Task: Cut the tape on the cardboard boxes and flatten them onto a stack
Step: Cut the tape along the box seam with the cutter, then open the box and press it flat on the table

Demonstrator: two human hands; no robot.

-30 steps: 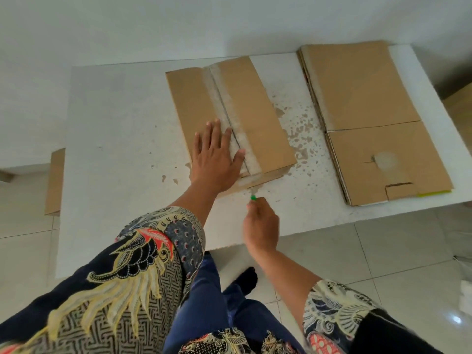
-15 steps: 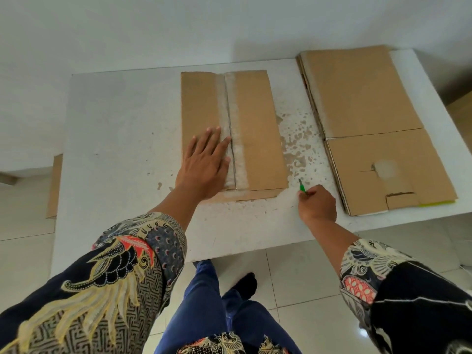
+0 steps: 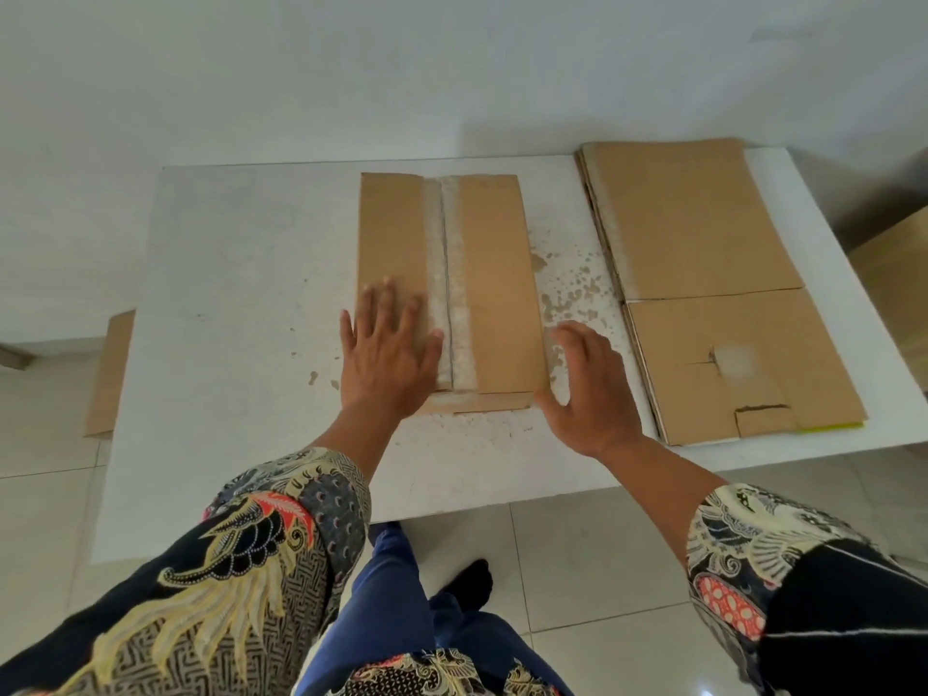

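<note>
A flat brown cardboard box [image 3: 494, 273] lies lengthwise in the middle of the white table [image 3: 241, 293], with a pale strip of tape residue along its centre seam. My left hand [image 3: 386, 354] presses flat on the box's near left part, fingers spread. My right hand [image 3: 590, 394] hovers just off the box's near right corner, fingers apart and thumb close to the edge. No cutter shows in either hand. A stack of flattened boxes [image 3: 703, 243] lies on the table's right side.
Brown stains spot the table between the box and the stack. A piece of cardboard [image 3: 108, 374] leans beside the table's left edge, and another box [image 3: 899, 273] stands off its right edge. Tiled floor and my legs are below.
The box has turned square to me. My right hand held a green cutter to the box's right; now it is open beside the near right corner and the cutter is out of sight.
</note>
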